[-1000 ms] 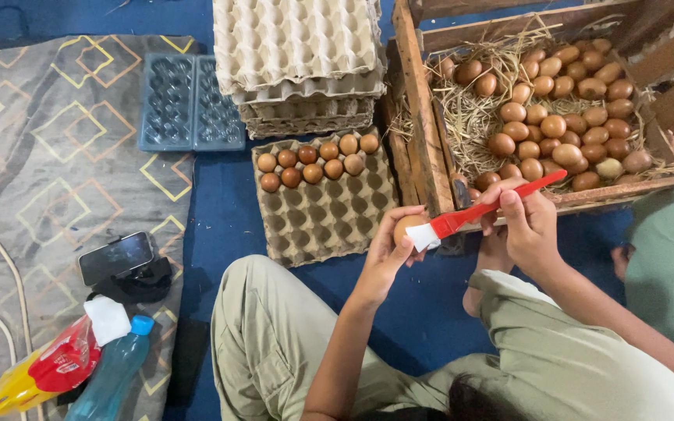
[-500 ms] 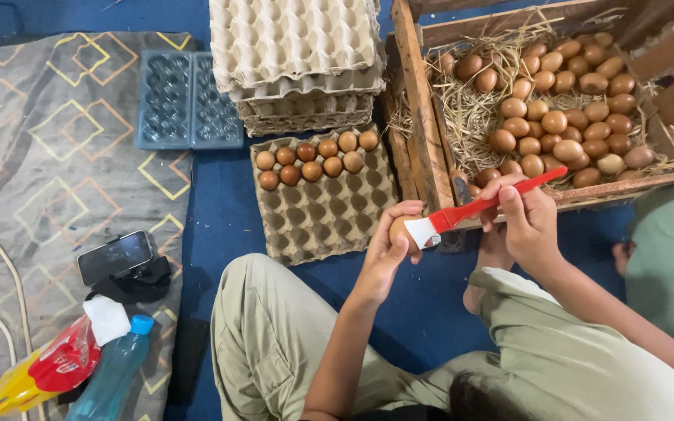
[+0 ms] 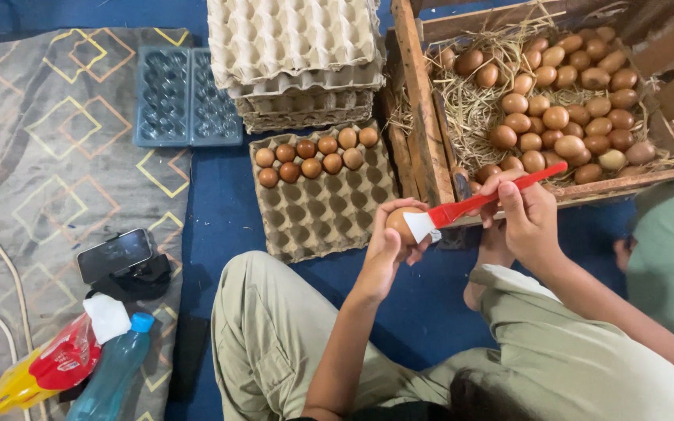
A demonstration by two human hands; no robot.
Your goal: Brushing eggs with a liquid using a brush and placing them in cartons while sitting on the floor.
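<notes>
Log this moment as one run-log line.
left hand: holds brown egg | right hand: red brush, bristles on egg | egg tray: partly filled

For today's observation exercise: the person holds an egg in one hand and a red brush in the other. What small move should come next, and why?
Probably sweep the red brush across the egg: its white bristles already rest on the shell, the left hand cradles the egg, and the right hand grips the handle. The cardboard tray in front holds one filled row, a shorter second row and many empty cups.
</notes>
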